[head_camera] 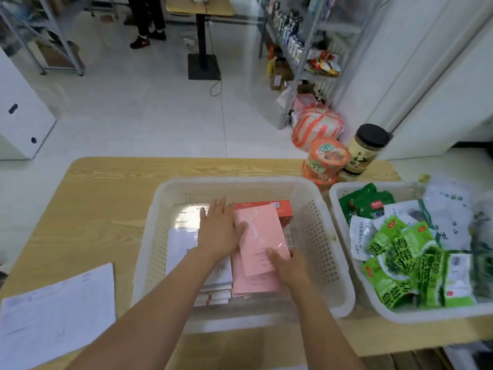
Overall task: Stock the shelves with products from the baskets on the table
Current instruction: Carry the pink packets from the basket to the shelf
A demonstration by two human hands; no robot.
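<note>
On the table (pixel 106 188), basket (pixel 240 182) beside green packets (pixel 400 249): left hand (pixel 218 228) spread, right hand (pixel 290 265) pinching pink box (pixel 258 231).

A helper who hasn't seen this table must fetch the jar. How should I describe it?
Find the wooden table and go to its far right corner, behind the two white baskets. The jar stands upright there beside an orange noodle cup; it alone has a black lid and a tan label.

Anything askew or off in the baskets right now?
The top pink box sits rotated across the pink stack below it in the middle basket; the right hand grips its near end, left hand lies flat alongside. Green packets in the right basket are heaped loose. No spill or damage visible.
</note>
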